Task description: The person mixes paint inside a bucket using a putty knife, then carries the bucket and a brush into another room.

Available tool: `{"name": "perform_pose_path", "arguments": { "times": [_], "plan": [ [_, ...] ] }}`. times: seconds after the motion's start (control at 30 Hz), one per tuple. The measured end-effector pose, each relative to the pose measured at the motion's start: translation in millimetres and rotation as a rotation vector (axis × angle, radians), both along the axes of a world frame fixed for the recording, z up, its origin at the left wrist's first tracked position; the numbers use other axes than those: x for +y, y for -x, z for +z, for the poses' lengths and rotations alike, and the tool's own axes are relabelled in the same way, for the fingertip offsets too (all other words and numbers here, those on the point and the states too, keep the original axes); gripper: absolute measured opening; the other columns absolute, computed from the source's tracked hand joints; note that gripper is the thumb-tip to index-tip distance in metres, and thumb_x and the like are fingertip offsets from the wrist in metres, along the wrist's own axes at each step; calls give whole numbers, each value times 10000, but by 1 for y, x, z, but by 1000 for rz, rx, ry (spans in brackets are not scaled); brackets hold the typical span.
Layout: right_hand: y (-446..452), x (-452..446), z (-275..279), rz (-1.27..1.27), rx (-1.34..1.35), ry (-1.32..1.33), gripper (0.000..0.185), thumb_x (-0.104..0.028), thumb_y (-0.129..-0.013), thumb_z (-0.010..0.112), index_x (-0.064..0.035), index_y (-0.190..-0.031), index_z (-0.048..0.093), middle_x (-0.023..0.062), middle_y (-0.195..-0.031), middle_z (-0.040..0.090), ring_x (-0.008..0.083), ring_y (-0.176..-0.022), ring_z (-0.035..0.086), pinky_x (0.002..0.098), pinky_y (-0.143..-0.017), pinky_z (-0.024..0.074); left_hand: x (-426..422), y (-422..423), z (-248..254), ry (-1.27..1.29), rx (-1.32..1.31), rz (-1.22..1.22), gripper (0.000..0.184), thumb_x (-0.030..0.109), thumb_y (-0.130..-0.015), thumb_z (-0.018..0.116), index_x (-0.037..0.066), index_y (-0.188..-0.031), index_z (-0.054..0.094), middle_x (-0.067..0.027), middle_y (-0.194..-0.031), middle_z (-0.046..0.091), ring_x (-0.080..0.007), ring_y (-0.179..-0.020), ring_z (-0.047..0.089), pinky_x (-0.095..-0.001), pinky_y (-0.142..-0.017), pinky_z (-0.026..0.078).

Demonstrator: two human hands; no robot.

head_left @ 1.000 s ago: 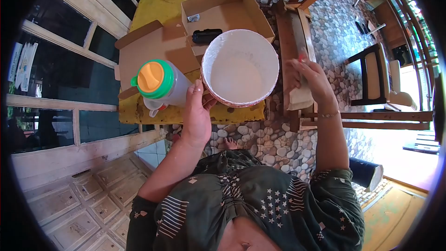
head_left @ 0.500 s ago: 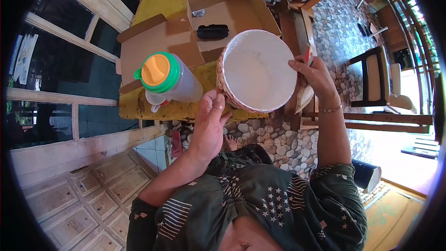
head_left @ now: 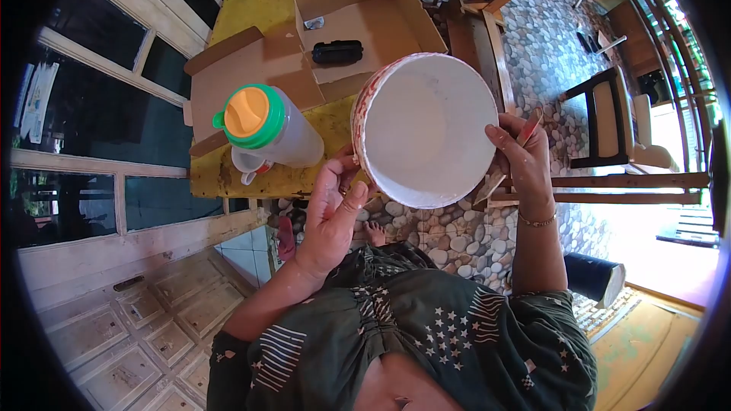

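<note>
A round white-lined tub [head_left: 430,129] with a red-and-white patterned outside is held up in front of me, its open mouth tilted toward me. My right hand [head_left: 525,156] grips the right side of its rim, thumb at the edge. The same hand also keeps a slim tool with a red end [head_left: 528,129] between its fingers; its pale flat part shows below, but its kind is unclear. My left hand [head_left: 333,213] supports the tub's lower left side, fingers partly hidden behind it and the thumb off the wall. Whitish smears mark the left hand.
On the yellow table [head_left: 251,0] lies an opened cardboard box [head_left: 411,11] with a black case [head_left: 337,52] inside. A clear jug with a green and orange lid [head_left: 251,116] and a white cup [head_left: 247,161] stand left. Chairs [head_left: 609,118] are on the right.
The tub has come lower and nearer to me, its mouth turned more toward me. My right hand has moved down with it. The left hand has shifted left and down, its thumb now further apart.
</note>
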State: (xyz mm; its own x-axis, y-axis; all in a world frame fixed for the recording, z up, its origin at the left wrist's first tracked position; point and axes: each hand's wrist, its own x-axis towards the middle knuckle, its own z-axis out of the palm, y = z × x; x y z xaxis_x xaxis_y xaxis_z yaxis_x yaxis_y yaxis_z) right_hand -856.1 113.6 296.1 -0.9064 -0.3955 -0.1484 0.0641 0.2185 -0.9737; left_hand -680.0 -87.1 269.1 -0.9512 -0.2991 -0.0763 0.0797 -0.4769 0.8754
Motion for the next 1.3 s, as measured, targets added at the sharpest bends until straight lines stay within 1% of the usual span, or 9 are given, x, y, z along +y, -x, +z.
{"name": "perform_pose_path", "arguments": {
  "times": [0.27,0.43,0.57,0.6,0.77,0.87,0.97,1.17,1.3],
  "plan": [
    [-18,-15,9,12,190,-69,200,-120,-763,652,32,-891,634,-15,-668,563,30,-593,470,177,-538,360,-7,-11,-15,-231,-47,54,292,219,-926,411,55,-1163,365,-60,-1162,458,-192,-1114,448,-407,-931,383],
    [-6,-28,4,-14,-51,-63,216,-145,-770,638,54,-854,628,-16,-623,539,32,-550,446,187,-499,345,-13,-9,-3,-118,-61,56,270,219,-941,376,55,-1154,390,-70,-1191,433,-186,-1109,444,-405,-902,401],
    [-1,-34,-33,-27,-52,15,218,-165,-773,637,45,-833,632,-35,-594,519,15,-495,410,188,-442,308,-18,-10,-11,-57,-91,62,317,239,-940,380,40,-1187,390,-78,-1254,386,-187,-1144,411,-413,-911,388],
    [-3,-36,-30,-6,-63,-48,186,-181,-801,619,5,-795,612,-20,-560,514,32,-418,398,183,-395,285,-19,-10,-12,-56,-89,64,340,242,-939,382,35,-1209,374,-79,-1269,373,-188,-1156,399,-416,-921,379],
    [-2,-47,-28,-38,-104,-26,198,-193,-795,629,5,-790,614,-21,-544,503,38,-409,390,186,-394,282,-24,-6,-14,-67,-100,47,439,245,-937,389,13,-1298,296,-85,-1315,331,-198,-1207,350,-426,-969,332],
    [5,-51,-28,-31,-103,-8,203,-192,-794,630,10,-791,613,-20,-540,504,39,-403,387,184,-393,279,-24,-4,-14,-75,-44,31,454,250,-930,403,14,-1302,292,-82,-1322,324,-198,-1218,341,-413,-977,327],
    [5,-51,-20,-36,-148,-14,194,-170,-778,639,22,-790,621,-23,-573,516,24,-453,400,184,-420,288,-26,-4,-18,-9,-44,5,476,278,-922,415,12,-1298,297,-77,-1308,348,-196,-1219,345,-399,-979,326],
    [-2,-47,-21,-49,-93,-19,178,-145,-745,659,26,-765,613,-7,-607,542,40,-497,451,194,-455,344,-31,-4,-30,-127,-54,77,468,330,-911,418,59,-1284,338,-75,-1263,409,-197,-1169,399,-385,-959,344],
    [-21,-34,-19,-98,-38,-10,164,-116,-724,661,34,-765,608,10,-631,558,60,-524,483,212,-477,379,-36,-15,-23,-224,-14,-17,395,320,-906,430,64,-1206,423,-73,-1211,465,-195,-1108,451,-379,-938,357]
  ]
}}
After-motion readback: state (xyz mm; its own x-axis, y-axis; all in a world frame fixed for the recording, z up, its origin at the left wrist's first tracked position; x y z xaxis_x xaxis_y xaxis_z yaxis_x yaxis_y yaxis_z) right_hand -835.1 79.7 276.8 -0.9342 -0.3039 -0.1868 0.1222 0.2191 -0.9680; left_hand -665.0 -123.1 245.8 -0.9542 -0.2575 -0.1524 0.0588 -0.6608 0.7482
